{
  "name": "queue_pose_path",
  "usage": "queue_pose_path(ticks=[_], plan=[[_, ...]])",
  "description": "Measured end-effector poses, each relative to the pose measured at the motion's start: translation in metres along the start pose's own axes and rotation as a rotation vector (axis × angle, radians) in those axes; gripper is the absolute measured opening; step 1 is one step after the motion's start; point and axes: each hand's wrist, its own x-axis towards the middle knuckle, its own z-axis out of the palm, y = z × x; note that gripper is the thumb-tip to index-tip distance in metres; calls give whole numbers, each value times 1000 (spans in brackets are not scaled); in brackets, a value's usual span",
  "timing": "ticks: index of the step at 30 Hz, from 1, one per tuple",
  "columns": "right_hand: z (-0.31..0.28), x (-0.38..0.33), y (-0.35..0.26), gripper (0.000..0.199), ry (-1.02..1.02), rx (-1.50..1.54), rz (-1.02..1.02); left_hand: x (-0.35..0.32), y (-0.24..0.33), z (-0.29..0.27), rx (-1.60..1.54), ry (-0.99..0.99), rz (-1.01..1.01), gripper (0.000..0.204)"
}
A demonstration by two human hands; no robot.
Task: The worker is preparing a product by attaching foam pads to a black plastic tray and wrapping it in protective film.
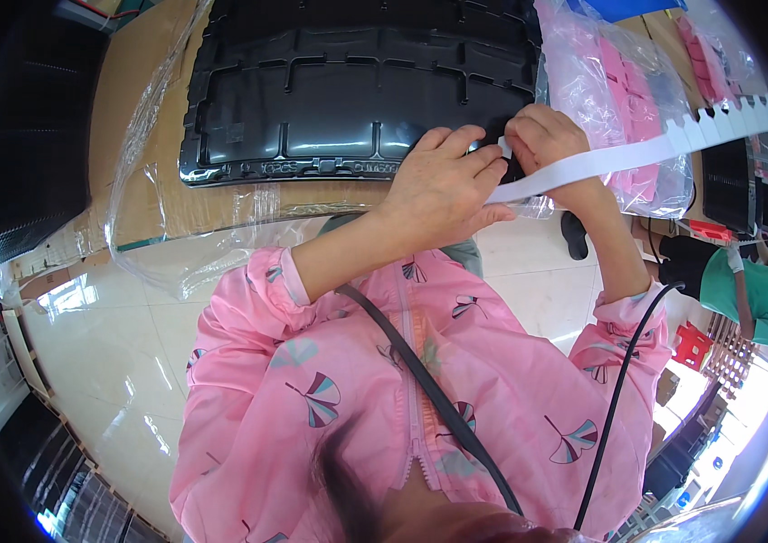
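A black moulded plastic tray [339, 109] with raised ribs lies in front of me. Over its near right corner, my left hand [447, 185] reaches with the fingers bent towards the right and the thumb stretched out. A long white paper strip [601, 163], notched along one edge at its far end, runs from the fingers of this hand to the upper right. My right hand [551, 149] is closed in a pinch beside the left fingertips, above the strip. At its fingertips shows a small white piece [505, 147], perhaps a sticker, partly hidden by the fingers.
The tray rests on brown cardboard [144, 100] with clear plastic film [144, 154] along its edge. To the right lie pink items in clear bags [624, 90]. A black ribbed stack [27, 118] stands left. Another person in green [746, 290] is at far right.
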Motion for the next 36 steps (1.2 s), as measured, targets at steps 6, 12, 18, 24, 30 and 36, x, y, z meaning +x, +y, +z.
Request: queue_pose_path(ticks=[6, 12, 18, 24, 30, 36], plan=[[-1, 0, -7, 9, -3, -32, -71, -16, 2, -13, -117, 69, 43, 34], [-1, -1, -6, 9, 29, -44, -118, -26, 3, -17, -141, 78, 31, 33], [0, -5, -3, 10, 12, -30, -139, -33, 2, -19, -164, 111, 24, 31], [-2, -1, -5, 9, -31, -58, -151, -35, 3, -17, -164, 129, 14, 28], [-11, -7, -12, 11, -64, 16, -151, -35, 3, -16, -173, 147, 10, 26], [-23, -14, -25, 14, -143, 229, -79, -39, 2, -20, -207, 162, 41, 22]])
